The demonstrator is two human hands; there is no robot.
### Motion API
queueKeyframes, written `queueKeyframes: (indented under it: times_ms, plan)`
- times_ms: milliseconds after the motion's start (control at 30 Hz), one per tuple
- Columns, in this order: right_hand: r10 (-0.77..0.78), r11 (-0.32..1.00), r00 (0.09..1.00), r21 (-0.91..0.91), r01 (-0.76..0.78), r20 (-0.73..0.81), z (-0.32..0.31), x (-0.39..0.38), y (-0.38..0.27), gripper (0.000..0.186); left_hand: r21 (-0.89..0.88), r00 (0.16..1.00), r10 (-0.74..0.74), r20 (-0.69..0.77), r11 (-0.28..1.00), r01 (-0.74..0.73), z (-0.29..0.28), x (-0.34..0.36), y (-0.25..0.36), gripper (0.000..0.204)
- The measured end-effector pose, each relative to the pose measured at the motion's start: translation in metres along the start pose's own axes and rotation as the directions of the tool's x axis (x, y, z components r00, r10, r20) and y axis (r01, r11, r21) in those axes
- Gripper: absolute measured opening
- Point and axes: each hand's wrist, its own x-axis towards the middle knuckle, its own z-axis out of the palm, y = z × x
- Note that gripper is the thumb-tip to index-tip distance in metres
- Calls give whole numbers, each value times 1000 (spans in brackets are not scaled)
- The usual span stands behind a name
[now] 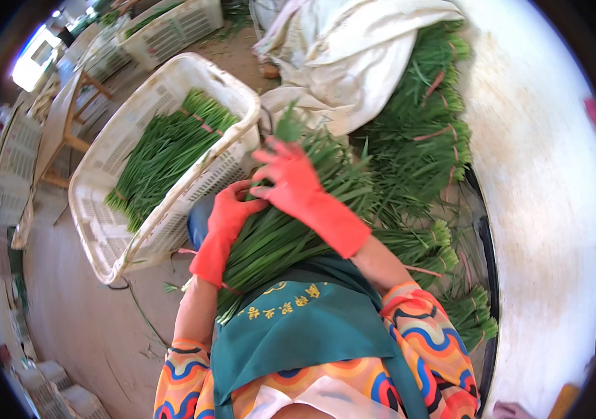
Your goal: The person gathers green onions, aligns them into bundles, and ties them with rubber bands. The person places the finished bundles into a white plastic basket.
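A thick sheaf of garlic chives (277,241) lies across my lap, over the green apron (305,300). Both hands wear long red rubber gloves. My left hand (228,213) grips the sheaf's left side, its thumb laid over the leaves. My right hand (287,174) is just above the upper leaves, fingers curved and apart, with nothing visible between them. A pink band shows near the left glove's cuff, by the stems. The undersides of the fingers are hidden.
Left of me stands a white plastic basket (165,237) holding banded chives (172,146). More banded bundles (417,140) are stacked on the right, partly under a white cloth (354,56). A pale wall-like surface (542,209) borders them. Other baskets (172,31) and a wooden stool (67,129) stand further back.
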Motion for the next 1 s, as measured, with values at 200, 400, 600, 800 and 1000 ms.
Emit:
queueKeyframes:
  times_ms: [200,400,600,800,1000]
  plan:
    - [77,996,979,46,-70,-187,48,-15,9,8,-96,996,-51,73,994,58,-4,6,3,57]
    - [498,857,814,314,-409,-300,25,-7,38,7,-152,992,-89,91,983,102,-2,10,1,51]
    - [480,877,693,317,-361,-538,-73,-24,109,12,-269,985,-163,55,948,172,-13,15,-2,45]
    - [433,902,902,-12,-433,-7,-36,-73,99,16,-271,982,-166,95,944,186,-14,21,-8,44]
    - [743,652,640,434,-622,-198,-40,-63,102,16,-276,977,-178,120,939,205,-15,25,-10,46]
